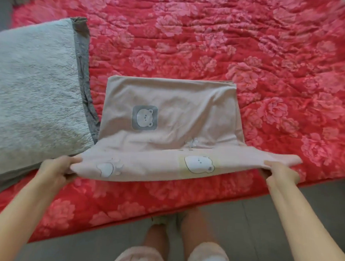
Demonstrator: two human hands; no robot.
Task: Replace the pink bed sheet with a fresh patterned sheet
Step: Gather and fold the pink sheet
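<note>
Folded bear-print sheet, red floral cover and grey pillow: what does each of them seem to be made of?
Folded bear-print sheet: thin, smooth, matte fabric, maybe cotton or microfibre; it drapes in soft creases. Red floral cover: padded quilted textile, shown by puckered stitch lines. Grey pillow: plush fleece-like pile, fuzzy surface, with a smoother grey border.

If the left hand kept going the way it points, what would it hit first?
Probably the bear-patterned sheet: the left hand grips its near corner and points across it, toward the folded part on the red floral cover. The grey pillow lies off that line. Depth is unclear.
</note>
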